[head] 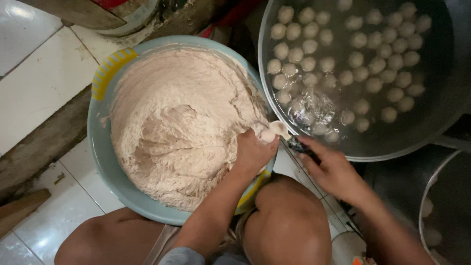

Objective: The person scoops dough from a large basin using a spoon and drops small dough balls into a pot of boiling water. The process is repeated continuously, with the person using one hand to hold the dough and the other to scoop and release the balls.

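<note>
At frame centre, the left hand (252,152) closes its fingers on a dough ball (274,130) at the basin (105,152) rim; the right hand (333,172) grips a dark spoon handle (300,146) beside the pot (441,113) at upper right.

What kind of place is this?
Probably a simple kitchen where food is made on the tiled floor: a big basin of pale paste sits beside a pot of floating balls.
</note>
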A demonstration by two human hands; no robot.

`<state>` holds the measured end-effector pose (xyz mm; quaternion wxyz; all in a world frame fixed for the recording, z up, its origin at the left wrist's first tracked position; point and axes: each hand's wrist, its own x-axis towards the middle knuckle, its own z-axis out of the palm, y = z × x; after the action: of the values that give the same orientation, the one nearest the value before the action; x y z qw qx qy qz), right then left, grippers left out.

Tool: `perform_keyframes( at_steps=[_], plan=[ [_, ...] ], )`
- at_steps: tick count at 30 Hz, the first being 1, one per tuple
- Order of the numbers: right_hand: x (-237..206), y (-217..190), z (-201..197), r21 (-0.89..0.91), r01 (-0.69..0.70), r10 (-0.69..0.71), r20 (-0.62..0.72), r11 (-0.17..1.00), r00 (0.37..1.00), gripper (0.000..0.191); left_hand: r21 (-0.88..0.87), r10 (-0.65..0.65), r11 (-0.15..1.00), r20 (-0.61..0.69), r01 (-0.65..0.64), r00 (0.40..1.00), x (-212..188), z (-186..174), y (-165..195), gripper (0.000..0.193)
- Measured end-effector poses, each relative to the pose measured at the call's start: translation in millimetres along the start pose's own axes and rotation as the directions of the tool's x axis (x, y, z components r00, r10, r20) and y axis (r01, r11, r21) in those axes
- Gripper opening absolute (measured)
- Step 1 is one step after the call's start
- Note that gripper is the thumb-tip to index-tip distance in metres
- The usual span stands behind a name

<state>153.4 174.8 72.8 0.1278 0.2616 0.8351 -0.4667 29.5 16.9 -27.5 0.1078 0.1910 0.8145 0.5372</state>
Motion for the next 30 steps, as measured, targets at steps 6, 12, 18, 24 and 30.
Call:
perform_keyframes(
  at_steps=[6, 12, 18, 24, 30],
  plan=[
    [0, -2, 5, 0.212, 0.088, -0.112, 0.103, 0.973, 0.988, 0.045, 0.201, -0.09, 0.978, 0.143, 0.06, 0.986, 6, 2, 4, 0.026],
    [14, 17, -6, 0.312, -0.228, 0.172, 0.196, 0.922, 0.965, 0.05, 0.432, -0.015, 0.9, 0.168, -0.06, 0.986, 18, -22, 19, 0.059],
    [30, 39, -33, -0.33, -0.08, -0.01, -0.262, 0.941, 0.965, 0.056, 0.474, -0.146, 0.88, 0.248, 0.011, 0.958, 10, -27, 21, 0.071],
    [35, 43, -44, -0.456, -0.167, -0.024, -0.383, 0.874, 0.924, 0.042, 0.371, -0.101, 0.928, 0.142, 0.042, 0.985, 10, -12, 8, 0.051],
    [19, 28, -34, -0.016, -0.065, 0.058, -0.273, 0.998, 0.96, 0.04, 0.128, 0.119, 0.983, 0.077, -0.129, 0.99, 7, -7, 10, 0.027]
  ],
)
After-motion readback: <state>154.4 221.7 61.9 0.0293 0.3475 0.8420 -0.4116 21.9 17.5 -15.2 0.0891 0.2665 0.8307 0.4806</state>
